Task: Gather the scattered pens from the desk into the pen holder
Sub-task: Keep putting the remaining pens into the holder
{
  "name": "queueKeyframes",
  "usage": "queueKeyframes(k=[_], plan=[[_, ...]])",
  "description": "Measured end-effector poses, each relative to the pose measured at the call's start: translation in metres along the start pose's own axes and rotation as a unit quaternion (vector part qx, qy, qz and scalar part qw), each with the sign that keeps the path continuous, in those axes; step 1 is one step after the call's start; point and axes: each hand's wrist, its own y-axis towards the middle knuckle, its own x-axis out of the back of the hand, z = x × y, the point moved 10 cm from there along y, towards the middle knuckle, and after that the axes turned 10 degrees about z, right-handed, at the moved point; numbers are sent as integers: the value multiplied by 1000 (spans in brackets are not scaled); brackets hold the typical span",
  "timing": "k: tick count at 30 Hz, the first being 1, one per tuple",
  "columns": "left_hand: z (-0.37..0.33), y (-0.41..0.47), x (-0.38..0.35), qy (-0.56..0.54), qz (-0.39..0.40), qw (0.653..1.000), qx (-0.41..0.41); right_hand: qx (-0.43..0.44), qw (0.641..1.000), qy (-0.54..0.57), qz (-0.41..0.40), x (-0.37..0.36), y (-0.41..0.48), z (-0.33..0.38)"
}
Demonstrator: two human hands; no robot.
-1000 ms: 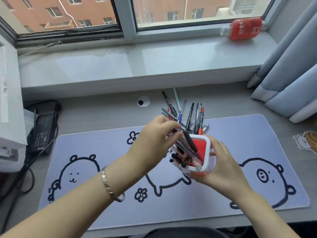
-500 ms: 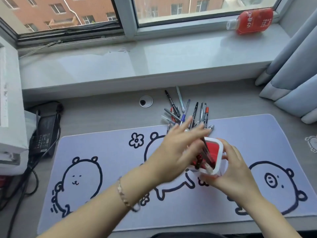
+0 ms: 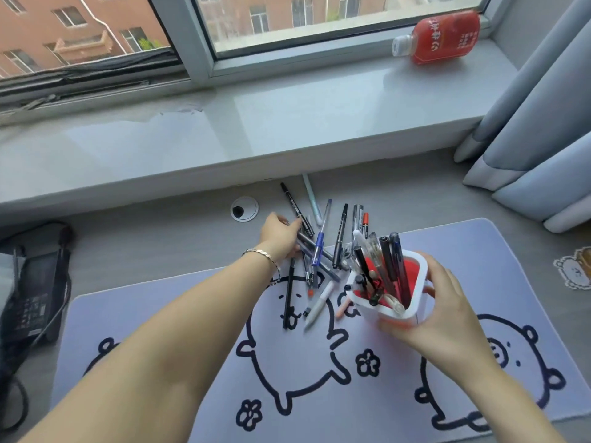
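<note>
Beside pen holder [image 3: 388,302], left hand [image 3: 281,236] seemingly touches pens [image 3: 315,251].

L hand [image 3: 281,235] is now reaching out to the pile of loose pens [image 3: 316,251] on the tabletop [image 3: 160,244], fingers [image 3: 295,223] touching the dark ones at its far-left edge, no longer over the pen holder [image 3: 391,292]. Holder, w/ R hand [image 3: 447,318] around it, is sitting more upright & further right, uncovering more pens lying by the mat [image 3: 224,346] edge.

Left hand [image 3: 281,233] on scattered pens [image 3: 319,247], seemingly grasping, right hand [image 3: 447,314] gripping pen holder [image 3: 388,298]
</note>
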Motion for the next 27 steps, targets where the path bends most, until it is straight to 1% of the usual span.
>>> queueKeyframes(k=[1,5,9,11,14,17,19,21,23,24,27], plan=[[0,3,-2,-3,5,1000,-12,-5,1000,3,2,-2,0,-2],[-3,-8,3,-80,35,994,-67,-17,1000,-14,10,-5,0,-3],[-22,-56,41,-73,2,983,-170,-10,1000,-29,5,-2,-5,-1],[-35,-95,67,-64,-29,969,-236,-4,999,-33,8,-3,-8,1],[-58,-167,102,-50,-90,934,-341,4,999,-37,17,-9,-12,8],[-72,-232,118,-73,-129,899,-412,10,999,-35,27,-20,-17,17],[-73,-256,115,-100,-112,893,-425,16,998,-41,35,-28,-21,22],[-68,-262,101,-99,-64,901,-418,30,997,-48,44,-35,-26,29],[-64,-259,81,-37,-15,912,-408,41,997,-51,50,-40,-30,35],[-61,-256,73,0,-2,915,-404,45,996,-54,52,-42,-32,37],[-60,-253,53,99,2,906,-411,57,995,-69,51,-46,-37,43]])
